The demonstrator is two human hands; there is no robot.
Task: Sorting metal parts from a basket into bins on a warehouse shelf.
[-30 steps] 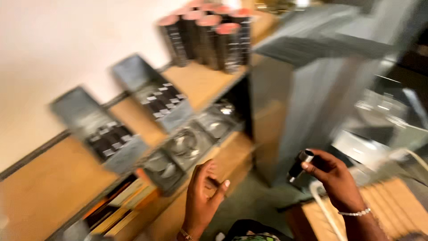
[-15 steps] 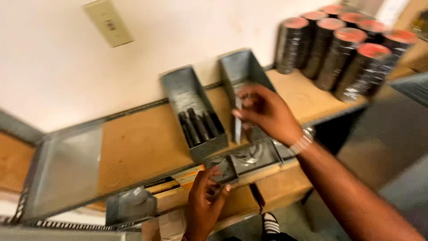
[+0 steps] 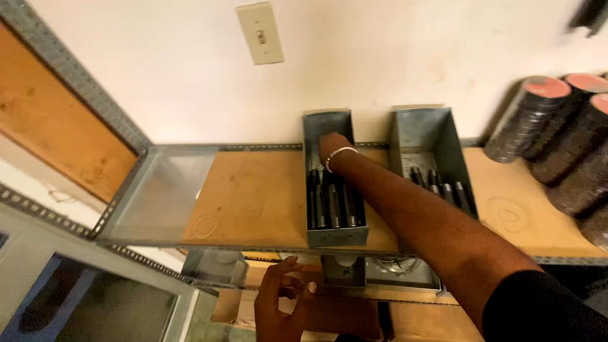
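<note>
My right hand (image 3: 332, 147), with a thin bracelet at the wrist, reaches deep into the back of a narrow grey metal bin (image 3: 337, 236) on the wooden shelf (image 3: 253, 196). Its fingers point down into the bin and are hidden from view. Several dark cylindrical pieces (image 3: 332, 206) lie lengthwise in that bin. A second, similar bin (image 3: 437, 130) holding several dark rods (image 3: 437, 183) stands just to the right. My left hand (image 3: 282, 304) hovers below the shelf's front edge, fingers loosely curled and apart, holding nothing.
Stacks of dark discs with red tops (image 3: 557, 126) stand at the shelf's right end. A beige wall switch plate (image 3: 259, 31) is on the wall above. Grey bins (image 3: 215, 266) sit on the lower shelf, and a slotted metal upright (image 3: 82, 95) frames the left side.
The view has swung onto the shelf. My right hand has moved from beside the right bin into the back of the left bin. My left hand stays low under the shelf edge.
</note>
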